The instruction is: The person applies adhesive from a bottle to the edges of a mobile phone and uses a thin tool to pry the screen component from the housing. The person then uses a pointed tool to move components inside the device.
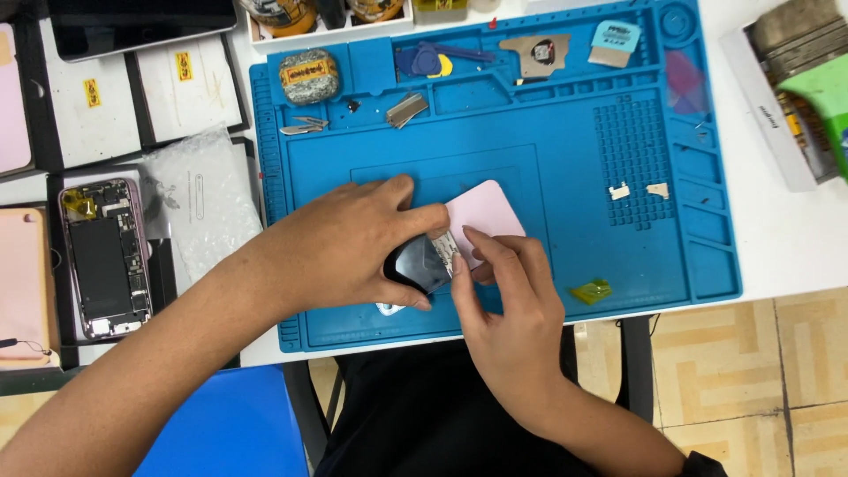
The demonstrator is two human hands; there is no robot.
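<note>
A pink phone (484, 212) lies face down near the centre of the frame on a blue work mat (574, 177), its lower end covered by two bare hands. The left hand (349, 252) reaches in from the lower left and presses flat over the phone's lower left part, its grip curled around a dark, glossy rounded piece (417, 265) at the phone's edge; thumb and fingers are closed on that piece. The right hand (512, 305) comes up from the bottom centre, its fingertips (468, 237) pinched together against the pink back just beside the dark piece, though what the grip holds there, if anything, cannot be told. A small yellow-green scrap (590, 291) rests on the mat to the right of the hands. Along the mat's upper trays sit a grey wrapped lump with a yellow band (309, 76), metal tweezers (303, 126) and blue picks (422, 60). On the white tabletop (777, 238) at the left of the frame, an opened phone showing its black battery (103, 258) lies beside a clear plastic bag (199, 199).
</note>
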